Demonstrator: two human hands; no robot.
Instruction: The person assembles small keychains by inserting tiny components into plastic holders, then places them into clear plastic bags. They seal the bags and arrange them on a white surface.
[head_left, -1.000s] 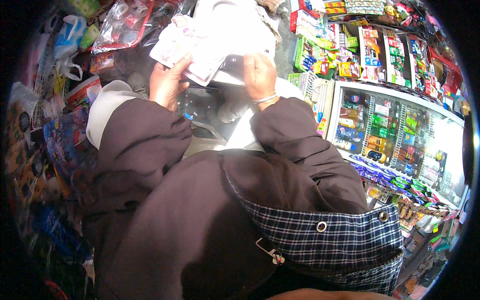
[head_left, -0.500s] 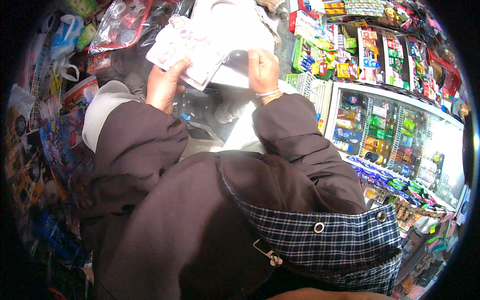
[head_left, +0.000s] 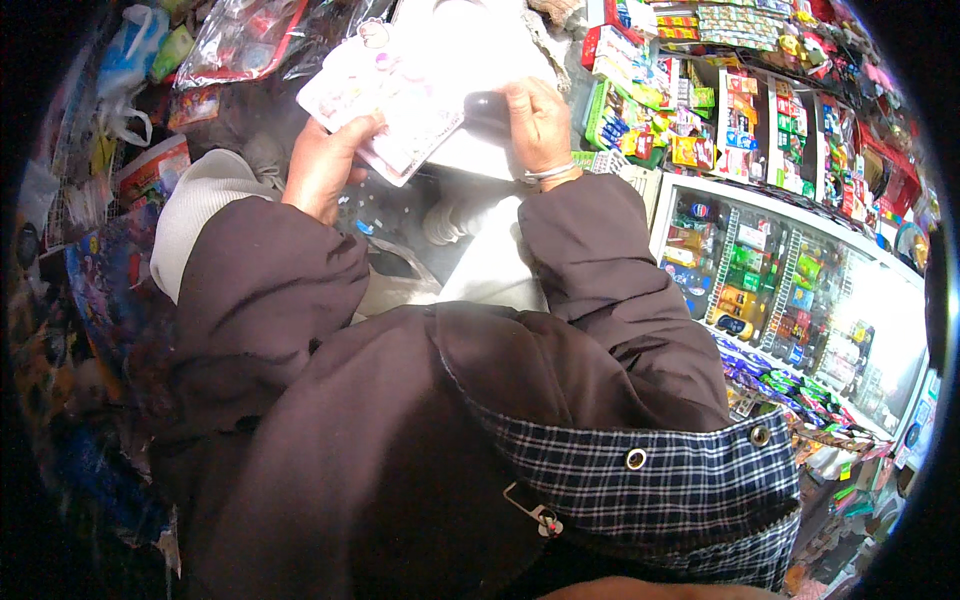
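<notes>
My left hand (head_left: 335, 165) grips the lower left corner of a flat, white and pink printed pack (head_left: 385, 100), its thumb lying on top. The pack is tilted above the bright white surface, and glare washes out much of its print. My right hand (head_left: 540, 125), with a pale bangle at the wrist, is at the pack's right. Its fingers are curled beside a dark rounded object (head_left: 487, 108); its kind and most of the fingertips are hidden from me.
A white glass-fronted case (head_left: 790, 290) with bottles and packets stands at the right. Beyond it are racks of small colourful packets (head_left: 690, 110). Plastic-wrapped goods (head_left: 240, 45) and bags (head_left: 135, 65) crowd the left. A white ribbed thing (head_left: 205, 205) is beside my left sleeve.
My right hand has shifted slightly right and turned, showing more of its back. The pack in my left hand has tilted a little. The view has moved slightly.
</notes>
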